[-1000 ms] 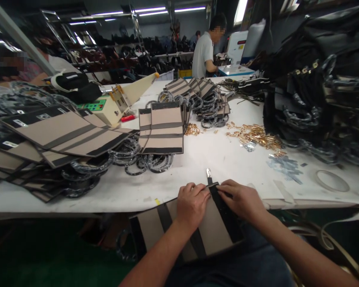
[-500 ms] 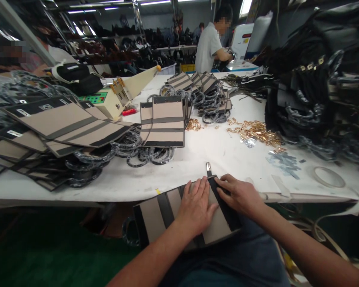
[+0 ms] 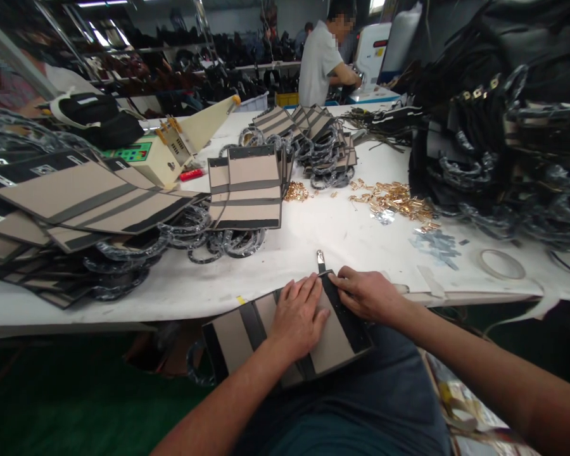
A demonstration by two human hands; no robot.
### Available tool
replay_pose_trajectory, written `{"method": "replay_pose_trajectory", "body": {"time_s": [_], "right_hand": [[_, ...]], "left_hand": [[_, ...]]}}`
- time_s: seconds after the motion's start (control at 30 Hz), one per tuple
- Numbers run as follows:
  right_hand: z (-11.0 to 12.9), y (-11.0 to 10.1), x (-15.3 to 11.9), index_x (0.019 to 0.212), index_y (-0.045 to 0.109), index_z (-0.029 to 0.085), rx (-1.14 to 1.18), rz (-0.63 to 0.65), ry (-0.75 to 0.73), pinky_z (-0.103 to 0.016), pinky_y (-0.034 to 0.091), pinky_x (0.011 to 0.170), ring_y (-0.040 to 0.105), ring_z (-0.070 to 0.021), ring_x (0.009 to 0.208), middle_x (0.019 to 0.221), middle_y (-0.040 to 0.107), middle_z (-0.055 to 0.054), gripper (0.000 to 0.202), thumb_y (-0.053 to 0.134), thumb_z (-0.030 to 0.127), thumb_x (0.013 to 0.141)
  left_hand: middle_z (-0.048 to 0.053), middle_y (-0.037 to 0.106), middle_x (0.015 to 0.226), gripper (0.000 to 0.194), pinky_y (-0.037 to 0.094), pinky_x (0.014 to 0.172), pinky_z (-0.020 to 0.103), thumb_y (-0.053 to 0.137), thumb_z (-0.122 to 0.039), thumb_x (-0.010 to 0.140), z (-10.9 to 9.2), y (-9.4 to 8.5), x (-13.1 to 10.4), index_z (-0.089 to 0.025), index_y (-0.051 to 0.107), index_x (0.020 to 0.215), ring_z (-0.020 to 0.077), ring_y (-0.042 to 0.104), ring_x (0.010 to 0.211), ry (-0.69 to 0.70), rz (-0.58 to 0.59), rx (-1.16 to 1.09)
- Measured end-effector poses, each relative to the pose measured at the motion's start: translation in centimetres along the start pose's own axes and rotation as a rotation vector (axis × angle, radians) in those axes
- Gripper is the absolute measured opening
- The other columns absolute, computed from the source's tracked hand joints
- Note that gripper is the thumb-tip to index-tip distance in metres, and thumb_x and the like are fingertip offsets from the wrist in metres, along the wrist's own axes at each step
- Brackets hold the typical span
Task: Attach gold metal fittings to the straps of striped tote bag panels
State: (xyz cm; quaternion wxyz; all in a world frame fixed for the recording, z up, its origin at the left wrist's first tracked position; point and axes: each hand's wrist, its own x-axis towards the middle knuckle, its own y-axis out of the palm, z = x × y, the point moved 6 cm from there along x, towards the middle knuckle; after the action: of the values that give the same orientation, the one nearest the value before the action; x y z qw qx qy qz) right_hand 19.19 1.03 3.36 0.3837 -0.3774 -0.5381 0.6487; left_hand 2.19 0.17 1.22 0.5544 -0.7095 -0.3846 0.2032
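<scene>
Panel (image 3: 335, 339) — tan with dark stripes — lies partly on the person's lap and partly on the near edge of the table (image 3: 346, 244). The left hand (image 3: 298, 315) lies flat on it, fingers (image 3: 304, 292) spread a little and pressing down, holding nothing. The right hand (image 3: 368, 294) rests at the panel's dark top edge, fingers bent and pinching that edge. A small metal tab (image 3: 320, 258) sticks up from the panel's top, just beyond both hands, on the white table.

Farther out on the table, straight ahead, sits a stack of more tan panels (image 3: 247, 187) on top of dark wrapped handles (image 3: 228, 242). To the left is a big heap of panels (image 3: 80, 206). To the right of the middle lie little gold clips (image 3: 392, 201) in a loose pile, and a tape ring (image 3: 502, 264) sits near the table's right end. A cream machine (image 3: 164, 155) with a green face stands behind the left heap. On the right is a tall heap of black bags (image 3: 503, 120). Far back — past another panel pile — a person in a white shirt (image 3: 316, 63) stands at a bench.
</scene>
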Motion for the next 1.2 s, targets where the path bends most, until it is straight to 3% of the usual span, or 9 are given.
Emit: {"method": "replay_pose_trajectory", "body": {"time_s": [0.23, 0.37, 0.53, 0.67, 0.77, 0.93, 1.0, 1.07, 1.2], "right_hand": [[1.6, -1.0, 0.7, 0.132, 0.066, 0.013, -0.104, 0.037, -0.050, -0.033, 0.042, 0.063, 0.073, -0.0244, 0.084, 0.111, 0.071, -0.011, 0.037, 0.043, 0.028, 0.106], [1.4, -1.1, 0.9, 0.131, 0.068, 0.014, -0.104, 0.016, -0.042, -0.033, 0.044, 0.063, 0.074, -0.0250, 0.083, 0.108, 0.072, -0.011, 0.037, 0.044, 0.029, 0.106], [-1.6, -1.0, -0.9, 0.137, 0.069, 0.027, 0.161, -0.129, 0.048, -0.030, 0.051, 0.076, 0.074, -0.0229, 0.095, 0.119, 0.073, -0.006, 0.036, 0.054, 0.032, 0.105], [-4.1, -0.9, -4.6, 0.111, 0.079, 0.025, 0.390, -0.327, 0.260, -0.033, 0.052, 0.084, 0.073, -0.0230, 0.095, 0.110, 0.075, -0.005, 0.023, 0.062, 0.037, 0.100], [-3.3, 0.4, -6.5, 0.090, 0.079, 0.025, 0.573, -0.259, 0.312, -0.033, 0.052, 0.080, 0.072, -0.0223, 0.086, 0.092, 0.076, -0.003, 0.020, 0.065, 0.038, 0.096], [-2.0, 0.8, -7.2, 0.080, 0.076, 0.024, 0.678, -0.186, 0.391, -0.033, 0.051, 0.073, 0.071, -0.0234, 0.078, 0.080, 0.077, -0.002, 0.025, 0.064, 0.041, 0.093], [-3.4, -0.2, -6.9, 0.078, 0.076, 0.024, 0.652, -0.201, 0.422, -0.033, 0.051, 0.071, 0.071, -0.0235, 0.077, 0.079, 0.078, -0.002, 0.027, 0.063, 0.043, 0.093], [-6.3, -1.6, -6.7, 0.082, 0.078, 0.025, 0.575, -0.246, 0.452, -0.032, 0.053, 0.075, 0.073, -0.0236, 0.081, 0.084, 0.080, -0.002, 0.027, 0.063, 0.043, 0.093], [-15.7, -3.7, -7.3, 0.105, 0.082, 0.024, 0.259, -0.338, 0.672, -0.033, 0.054, 0.086, 0.074, -0.0253, 0.096, 0.105, 0.081, -0.006, 0.031, 0.063, 0.045, 0.092]], "left_hand": [[0.009, 0.041, 0.170, 0.063, 0.030, 0.128, 0.053, 0.057, -0.041, 0.104, -0.2, 0.1, 0.0, -0.018, 0.042, 0.161, 0.0297, 0.042, 0.150, 0.023, -0.004, 0.061], [0.010, 0.041, 0.169, 0.063, 0.030, 0.128, 0.053, 0.057, -0.040, 0.103, -0.3, 0.0, 0.0, -0.018, 0.043, 0.160, 0.0301, 0.042, 0.150, 0.028, -0.002, 0.073], [0.010, 0.043, 0.168, 0.064, 0.032, 0.127, 0.053, 0.059, -0.042, 0.103, -0.2, -0.3, 0.0, -0.020, 0.042, 0.160, 0.0301, 0.043, 0.150, 0.018, -0.010, 0.040], [0.009, 0.045, 0.167, 0.063, 0.032, 0.127, 0.052, 0.059, -0.043, 0.102, -0.2, -0.4, 0.1, -0.020, 0.044, 0.159, 0.0296, 0.043, 0.149, 0.009, -0.027, 0.006], [0.009, 0.048, 0.165, 0.060, 0.034, 0.125, 0.052, 0.058, -0.043, 0.103, -0.3, -0.5, 0.1, -0.019, 0.047, 0.157, 0.0298, 0.044, 0.147, -0.004, -0.043, 0.004], [0.010, 0.050, 0.163, 0.060, 0.036, 0.123, 0.053, 0.058, -0.042, 0.103, -0.3, -0.6, 0.4, -0.018, 0.048, 0.157, 0.0316, 0.047, 0.145, 0.005, -0.081, 0.014], [0.011, 0.052, 0.162, 0.058, 0.039, 0.122, 0.054, 0.059, -0.040, 0.103, -0.2, -0.6, 0.5, -0.019, 0.050, 0.156, 0.0324, 0.050, 0.143, 0.020, -0.113, 0.029], [0.010, 0.054, 0.160, 0.057, 0.042, 0.119, 0.054, 0.059, -0.038, 0.102, 0.2, -0.5, 0.6, -0.020, 0.052, 0.155, 0.0328, 0.052, 0.141, 0.035, -0.154, 0.051], [0.009, 0.056, 0.159, 0.057, 0.044, 0.117, 0.052, 0.059, -0.038, 0.101, 0.9, -0.1, 0.5, -0.020, 0.052, 0.155, 0.0322, 0.054, 0.140, 0.081, -0.235, 0.097]]}}
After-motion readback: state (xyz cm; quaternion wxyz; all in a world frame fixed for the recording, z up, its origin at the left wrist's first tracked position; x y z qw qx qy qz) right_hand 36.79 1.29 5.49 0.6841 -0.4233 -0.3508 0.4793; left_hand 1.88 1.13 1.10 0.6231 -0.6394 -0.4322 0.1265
